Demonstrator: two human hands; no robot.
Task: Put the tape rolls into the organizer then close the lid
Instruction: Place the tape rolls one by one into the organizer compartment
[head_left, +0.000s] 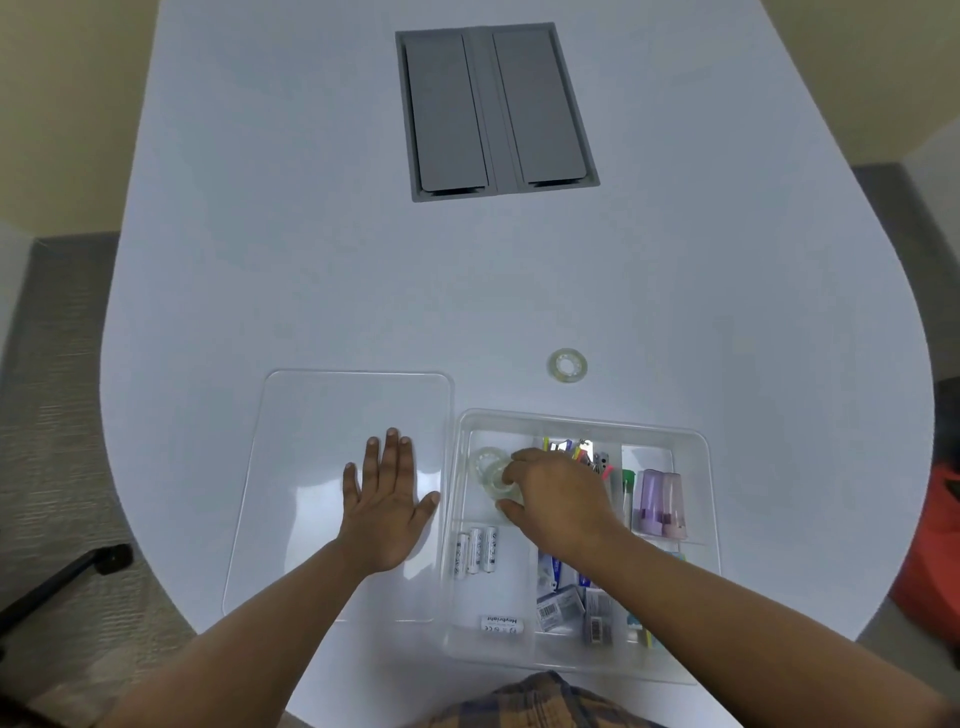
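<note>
The clear plastic organizer (691, 441) sits open at the table's near right. Its clear lid (311, 410) lies flat on the table just left of it. My left hand (387, 499) rests palm down on the lid, fingers spread. My right hand (558, 499) reaches into the organizer's far left compartment, fingers curled around a clear tape roll (500, 482). Another tape roll (483, 460) lies in the same compartment, just behind it. A third tape roll (568, 365) lies flat on the table beyond the organizer.
Other compartments hold three white batteries (475, 550), pens and clips (584, 452), purple and pink sharpeners (662, 501) and small packets (563, 605). A grey cable hatch (496, 109) is set in the white table far ahead. A red object (935, 551) sits beyond the right edge.
</note>
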